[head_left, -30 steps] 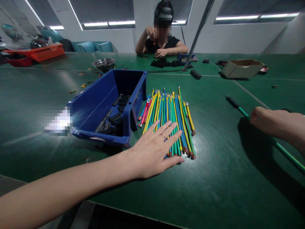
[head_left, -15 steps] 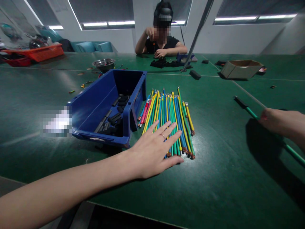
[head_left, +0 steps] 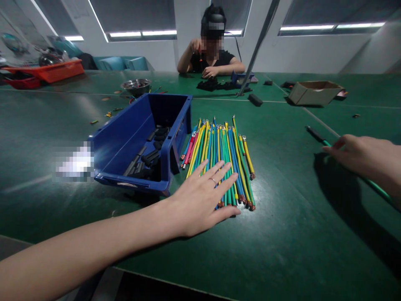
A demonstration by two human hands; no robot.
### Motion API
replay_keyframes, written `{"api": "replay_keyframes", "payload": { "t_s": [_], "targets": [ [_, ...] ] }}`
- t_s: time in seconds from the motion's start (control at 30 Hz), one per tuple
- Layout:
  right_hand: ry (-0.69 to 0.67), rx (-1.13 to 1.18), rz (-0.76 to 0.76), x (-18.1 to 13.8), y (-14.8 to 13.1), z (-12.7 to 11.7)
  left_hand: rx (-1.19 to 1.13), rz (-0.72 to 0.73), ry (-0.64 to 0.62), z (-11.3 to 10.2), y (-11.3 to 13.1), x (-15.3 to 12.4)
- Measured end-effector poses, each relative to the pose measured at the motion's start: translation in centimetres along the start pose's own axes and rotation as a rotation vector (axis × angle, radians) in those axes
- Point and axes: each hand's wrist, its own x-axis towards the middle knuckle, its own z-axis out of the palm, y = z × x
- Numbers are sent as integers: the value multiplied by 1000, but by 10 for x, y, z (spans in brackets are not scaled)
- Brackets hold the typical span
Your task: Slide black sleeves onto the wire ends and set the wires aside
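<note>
Head view: left hand [head_left: 200,200] lies flat, fingers spread, on the wire bundle [head_left: 225,154] beside the blue bin [head_left: 125,138]; right hand [head_left: 363,156], fingers loosely extended, touches a green wire [head_left: 374,188].

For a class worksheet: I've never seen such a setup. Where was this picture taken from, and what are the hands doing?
No machine here: a person wears a head camera that looks down at their own bare hands over a green table. The left hand lies flat and open on a row of coloured wires beside a blue bin holding black pieces. The right hand rests on a green wire with a black end; whether its grip is closed cannot be seen. Another person works across the table.
</note>
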Motion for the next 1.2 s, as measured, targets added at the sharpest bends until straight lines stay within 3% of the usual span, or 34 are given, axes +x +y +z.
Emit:
{"api": "replay_keyframes", "payload": {
  "t_s": [0.17, 0.27, 0.37, 0.5, 0.7, 0.83, 1.07, 1.2],
  "targets": [
    [-118, 285, -387, -33, -86, -20, 4, 3, 12, 1, 0, 0],
    [-175, 394, -608, -53, -127, -7, -2, -5, 15, 1, 0, 0],
    [-240, 426, -744, -66, -146, 11, -7, -4, 11, 2, 0, 1],
    [-277, 437, -785, -70, -145, 18, -13, -7, 3, 1, 1, 1],
    [-339, 462, -822, -73, -127, 8, -16, -16, -18, 1, 0, 2],
    [-260, 466, -912, -80, -121, 7, -15, -8, 3, 1, 0, 2],
    [-212, 476, -836, -84, -133, -5, -19, -4, 70, 5, 0, 0],
    [-148, 480, -901, -85, -136, 1, -18, -7, 87, 7, 0, 0]
  ]
}}
